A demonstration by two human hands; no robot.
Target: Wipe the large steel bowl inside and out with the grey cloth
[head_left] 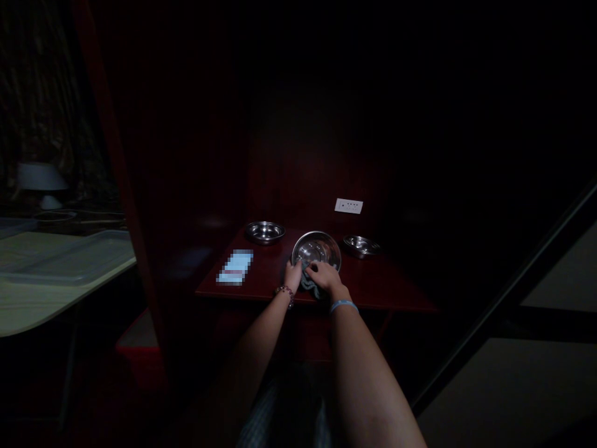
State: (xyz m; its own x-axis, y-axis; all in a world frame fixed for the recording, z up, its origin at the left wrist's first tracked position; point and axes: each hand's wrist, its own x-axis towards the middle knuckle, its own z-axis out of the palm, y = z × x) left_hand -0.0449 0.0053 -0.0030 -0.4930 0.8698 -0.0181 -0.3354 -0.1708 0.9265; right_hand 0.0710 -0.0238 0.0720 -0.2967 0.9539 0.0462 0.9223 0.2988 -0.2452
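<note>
A steel bowl [316, 249] stands tilted toward me on the dark red table [396, 289]. My left hand [292, 275] grips the bowl's near left rim, fingers closed on it. My right hand [325, 277] is closed on a grey cloth [308, 284], pressed against the bowl's near edge. A beaded bracelet is on my left wrist and a light blue band on my right.
Two more steel bowls sit on the table, one at the back left [265, 231] and one at the right [361, 246]. A blurred flat item [234, 267] lies at the left. A white wall socket [348, 206] is behind. A pale table [56, 274] stands far left.
</note>
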